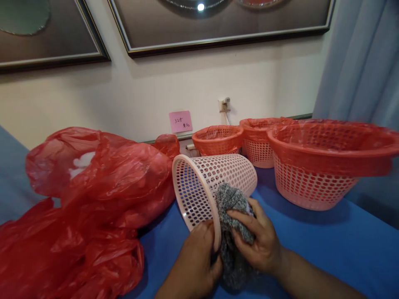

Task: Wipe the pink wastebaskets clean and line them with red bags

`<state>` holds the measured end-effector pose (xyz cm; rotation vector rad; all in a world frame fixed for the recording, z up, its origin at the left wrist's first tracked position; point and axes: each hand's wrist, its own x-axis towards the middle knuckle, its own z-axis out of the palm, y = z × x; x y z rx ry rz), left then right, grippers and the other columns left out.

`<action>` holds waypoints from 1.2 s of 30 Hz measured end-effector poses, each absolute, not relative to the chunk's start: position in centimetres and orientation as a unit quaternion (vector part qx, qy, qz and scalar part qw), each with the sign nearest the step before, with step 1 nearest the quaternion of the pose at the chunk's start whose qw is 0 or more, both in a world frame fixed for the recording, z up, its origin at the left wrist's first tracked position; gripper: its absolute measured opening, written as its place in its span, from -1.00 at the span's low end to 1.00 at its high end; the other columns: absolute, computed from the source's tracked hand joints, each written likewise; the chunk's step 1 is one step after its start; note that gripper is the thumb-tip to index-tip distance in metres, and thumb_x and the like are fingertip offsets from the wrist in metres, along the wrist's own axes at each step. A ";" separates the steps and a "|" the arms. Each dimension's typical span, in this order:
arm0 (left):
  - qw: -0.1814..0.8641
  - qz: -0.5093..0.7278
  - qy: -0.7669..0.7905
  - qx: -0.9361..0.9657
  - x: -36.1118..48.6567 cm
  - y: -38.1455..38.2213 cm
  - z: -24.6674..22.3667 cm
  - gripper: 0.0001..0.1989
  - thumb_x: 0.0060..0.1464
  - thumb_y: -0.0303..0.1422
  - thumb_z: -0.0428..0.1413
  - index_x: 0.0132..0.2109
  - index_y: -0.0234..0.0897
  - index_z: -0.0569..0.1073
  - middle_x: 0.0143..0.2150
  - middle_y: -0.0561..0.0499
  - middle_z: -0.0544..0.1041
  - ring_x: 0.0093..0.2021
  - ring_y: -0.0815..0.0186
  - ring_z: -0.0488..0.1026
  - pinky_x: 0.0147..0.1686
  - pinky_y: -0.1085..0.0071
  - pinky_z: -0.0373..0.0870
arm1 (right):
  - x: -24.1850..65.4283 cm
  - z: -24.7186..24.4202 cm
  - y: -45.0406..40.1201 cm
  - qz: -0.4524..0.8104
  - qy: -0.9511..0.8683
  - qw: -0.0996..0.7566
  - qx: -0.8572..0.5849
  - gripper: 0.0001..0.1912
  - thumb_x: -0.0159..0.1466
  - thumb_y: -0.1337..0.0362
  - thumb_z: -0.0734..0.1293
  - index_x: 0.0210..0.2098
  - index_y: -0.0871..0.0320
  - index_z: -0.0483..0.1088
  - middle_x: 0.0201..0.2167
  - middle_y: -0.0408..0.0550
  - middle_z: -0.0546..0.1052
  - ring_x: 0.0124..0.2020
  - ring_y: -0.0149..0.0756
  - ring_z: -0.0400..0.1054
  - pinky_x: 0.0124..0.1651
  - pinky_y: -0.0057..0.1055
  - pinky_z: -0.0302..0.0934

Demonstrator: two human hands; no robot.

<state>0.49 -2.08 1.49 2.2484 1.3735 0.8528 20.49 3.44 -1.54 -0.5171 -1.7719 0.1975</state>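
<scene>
A pale pink perforated basket (pixel 230 168) lies tipped on its side on the blue table, its open mouth facing left and toward me. My left hand (pixel 199 253) grips the lower part of its rim, fingers curled inside the mouth. Bunched in my right hand (pixel 260 236) is a grey cloth (pixel 232 201), pressed against the basket's outer side just behind the rim. The cloth's lower end hangs down between my two hands. Parts of my left fingers are hidden by the rim.
Red plastic bags (pixel 124 182) heap on the left. Behind and to the right stand a small red-lined basket (pixel 218 141), another (pixel 260 151) and a large one (pixel 311 182). A pink note (pixel 181 121) and a socket (pixel 224 105) are on the wall.
</scene>
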 end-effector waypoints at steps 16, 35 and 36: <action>0.224 0.493 0.434 0.720 -1.8 -3.1 0.8 -0.42 0.37 0.04 0.09 0.40 -0.06 0.40 0.27 -0.14 0.60 0.26 -0.09 0.54 0.24 0.03 0.52 | 20.6 -1.9 3.2 0.019 -0.826 0.554 -0.104 -0.50 0.26 0.24 0.38 0.20 -0.03 0.47 0.20 0.07 0.46 -0.02 -0.13 0.55 -0.10 -0.26 0.56; 0.161 0.299 0.429 0.837 0.7 -2.5 1.5 -0.61 0.37 -0.26 0.11 0.29 -0.05 0.43 0.09 -0.05 0.66 -0.01 0.14 0.64 0.04 0.25 0.59 | 21.4 -1.6 2.7 0.031 -0.795 0.587 -0.148 -0.36 0.25 0.36 0.38 0.31 -0.12 0.40 0.38 0.04 0.28 0.18 -0.07 0.47 0.07 -0.18 0.54; 0.162 0.288 0.441 0.834 0.6 -2.5 1.7 -0.57 0.37 -0.26 0.12 0.33 -0.05 0.39 0.15 -0.06 0.64 0.05 0.12 0.62 0.10 0.22 0.57 | 21.8 -1.5 3.7 0.038 -0.774 0.601 -0.197 -0.40 0.27 0.36 0.37 0.28 -0.11 0.44 0.33 0.04 0.36 0.18 -0.08 0.48 0.11 -0.17 0.52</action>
